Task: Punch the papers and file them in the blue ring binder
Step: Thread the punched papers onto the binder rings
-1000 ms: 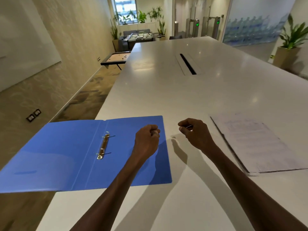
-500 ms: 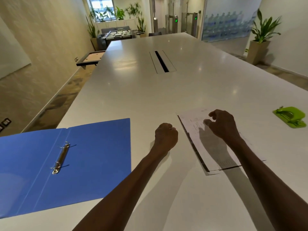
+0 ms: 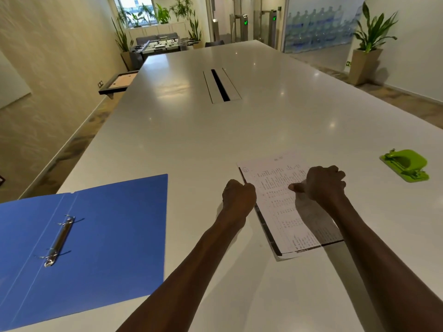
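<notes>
The blue ring binder (image 3: 107, 231) lies open and flat at the table's near left, its metal rings (image 3: 60, 240) standing open. A stack of printed papers (image 3: 278, 212) lies at centre right. My left hand (image 3: 238, 197) is a closed fist that touches the stack's left edge. My right hand (image 3: 323, 185) sits on the stack's right side with its thumb flat on the top sheet and its fingers curled at the right edge. The green hole punch (image 3: 405, 165) rests on the table to the right, apart from both hands.
The long white table (image 3: 215, 140) stretches ahead, with a cable slot (image 3: 220, 85) in its middle. Its left edge drops to the floor beside the binder. Potted plants stand along the far walls.
The view has swung right. Both hands moved right from the binder to the papers: the right hand came down onto the stack and the left fist reached its left edge.
</notes>
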